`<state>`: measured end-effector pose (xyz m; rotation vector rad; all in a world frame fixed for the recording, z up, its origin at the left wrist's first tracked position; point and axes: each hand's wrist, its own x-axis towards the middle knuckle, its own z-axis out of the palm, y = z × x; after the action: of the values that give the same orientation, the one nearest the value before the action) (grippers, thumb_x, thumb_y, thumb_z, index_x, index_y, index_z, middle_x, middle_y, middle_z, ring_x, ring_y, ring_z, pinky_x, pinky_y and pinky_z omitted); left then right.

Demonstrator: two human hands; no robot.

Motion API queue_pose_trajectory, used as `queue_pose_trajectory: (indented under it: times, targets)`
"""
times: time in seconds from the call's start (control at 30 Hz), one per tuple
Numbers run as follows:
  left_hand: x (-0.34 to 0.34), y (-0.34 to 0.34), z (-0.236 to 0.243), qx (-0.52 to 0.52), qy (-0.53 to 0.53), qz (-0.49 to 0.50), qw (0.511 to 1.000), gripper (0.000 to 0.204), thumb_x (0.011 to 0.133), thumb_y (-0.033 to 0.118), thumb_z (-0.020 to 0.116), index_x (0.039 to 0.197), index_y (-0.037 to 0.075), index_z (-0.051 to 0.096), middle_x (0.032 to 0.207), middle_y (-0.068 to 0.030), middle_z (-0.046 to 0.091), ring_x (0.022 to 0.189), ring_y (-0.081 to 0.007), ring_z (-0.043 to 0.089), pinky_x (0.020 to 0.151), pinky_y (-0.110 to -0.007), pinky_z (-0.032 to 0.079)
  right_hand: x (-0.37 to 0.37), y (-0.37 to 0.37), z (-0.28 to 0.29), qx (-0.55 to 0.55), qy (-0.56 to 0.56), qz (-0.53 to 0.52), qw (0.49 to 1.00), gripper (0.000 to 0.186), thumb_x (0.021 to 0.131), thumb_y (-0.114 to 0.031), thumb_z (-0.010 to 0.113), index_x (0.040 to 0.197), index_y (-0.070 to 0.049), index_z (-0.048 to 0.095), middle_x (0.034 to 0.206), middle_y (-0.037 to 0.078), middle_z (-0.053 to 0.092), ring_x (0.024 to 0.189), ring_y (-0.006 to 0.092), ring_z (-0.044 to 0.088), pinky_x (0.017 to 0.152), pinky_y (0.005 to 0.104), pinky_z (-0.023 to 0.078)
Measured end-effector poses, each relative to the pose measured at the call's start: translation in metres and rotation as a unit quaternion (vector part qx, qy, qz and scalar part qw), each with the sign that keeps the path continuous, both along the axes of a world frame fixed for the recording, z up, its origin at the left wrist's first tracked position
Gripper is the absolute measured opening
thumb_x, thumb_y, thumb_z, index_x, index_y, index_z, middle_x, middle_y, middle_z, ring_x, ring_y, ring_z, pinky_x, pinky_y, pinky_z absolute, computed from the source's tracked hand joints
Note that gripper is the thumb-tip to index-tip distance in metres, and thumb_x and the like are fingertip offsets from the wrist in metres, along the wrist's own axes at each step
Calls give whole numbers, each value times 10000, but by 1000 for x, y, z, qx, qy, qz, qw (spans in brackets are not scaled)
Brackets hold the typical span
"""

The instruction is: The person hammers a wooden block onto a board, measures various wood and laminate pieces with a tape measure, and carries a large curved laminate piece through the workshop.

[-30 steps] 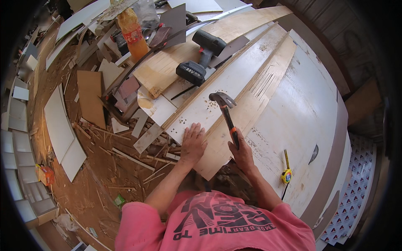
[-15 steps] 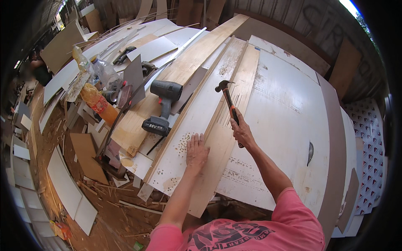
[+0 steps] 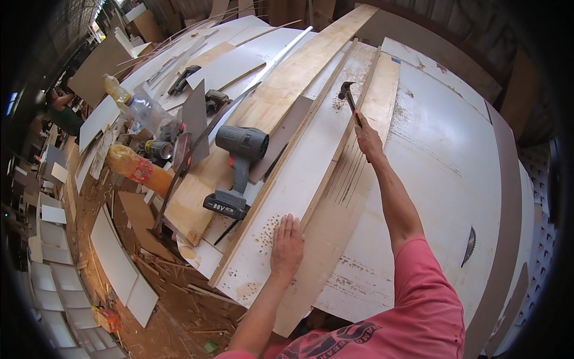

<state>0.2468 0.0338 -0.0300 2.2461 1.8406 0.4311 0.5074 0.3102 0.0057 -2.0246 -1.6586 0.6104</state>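
My right hand (image 3: 369, 142) is closed round the handle of a claw hammer (image 3: 345, 90), with its dark head up over the far part of a long white board (image 3: 311, 152). The board has plywood edges and lies lengthwise. My left hand (image 3: 287, 251) rests flat on its near part, fingers stretched out together, beside a cluster of small brown specks. Another such cluster shows near the hammer head. Along the board's right side lies a pale plywood strip (image 3: 335, 209) with dark parallel lines. Left of the board sits a grey cordless power tool (image 3: 241, 157) with its battery.
A large white sheet (image 3: 430, 161) spreads to the right, with a circular saw blade (image 3: 470, 246) on it. Bottles (image 3: 140, 170), a can (image 3: 158, 149) and a hand saw (image 3: 197, 152) crowd the left. Offcuts litter the floor. A co-worker (image 3: 64, 113) is far left.
My right hand has carried the hammer farther away along the board. My left hand stays flat on the board, and the whole view has shifted slightly.
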Motion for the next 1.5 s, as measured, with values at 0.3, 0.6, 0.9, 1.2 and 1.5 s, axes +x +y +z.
queue_pose_trajectory:
  times: [0.3, 0.6, 0.9, 1.2, 1.5]
  targets:
    - [6, 2, 3, 25, -14, -12, 1000, 496, 911, 198, 500, 1347, 5, 363, 1423, -187, 348, 1349, -308, 299, 1109, -444, 237, -10, -23, -20, 74, 121, -50, 989, 540, 966, -272, 421, 1458, -264, 199, 718, 88, 561, 473, 176, 536, 433, 332, 464]
    - [6, 3, -3, 45, -46, -26, 998, 436, 932, 168, 451, 1315, -26, 377, 1382, -236, 375, 1308, -367, 334, 1089, -472, 260, -152, -159, 8, -75, 529, 80, 841, 541, 927, -245, 468, 1383, -9, 298, 1071, 210, 564, 922, 255, 593, 730, 358, 501]
    - [-2, -4, -4, 46, -131, -34, 990, 477, 929, 246, 475, 1320, -19, 406, 1386, -231, 352, 1305, -369, 316, 1084, -444, 267, 64, -427, -9, 101, -233, -118, 960, 503, 829, -312, 598, 1268, -86, 502, 1194, 155, 512, 1149, 306, 436, 937, 482, 375]
    - [34, -96, 32, -29, -314, -177, 932, 440, 944, 208, 503, 1323, 7, 404, 1320, -206, 432, 1217, -328, 445, 1030, -426, 357, 81, -536, -24, 1, -123, -251, 960, 710, 737, -364, 691, 1331, -80, 426, 1154, 174, 501, 1072, 357, 468, 912, 471, 410]
    - [13, -173, 47, -458, -687, -11, 565, 524, 981, 461, 350, 1355, 96, 320, 1274, -138, 474, 1134, -297, 529, 950, -441, 453, -111, -485, 29, 170, 102, 100, 975, 681, 805, -348, 648, 1341, -18, 390, 1145, 217, 516, 1092, 372, 484, 932, 435, 409]
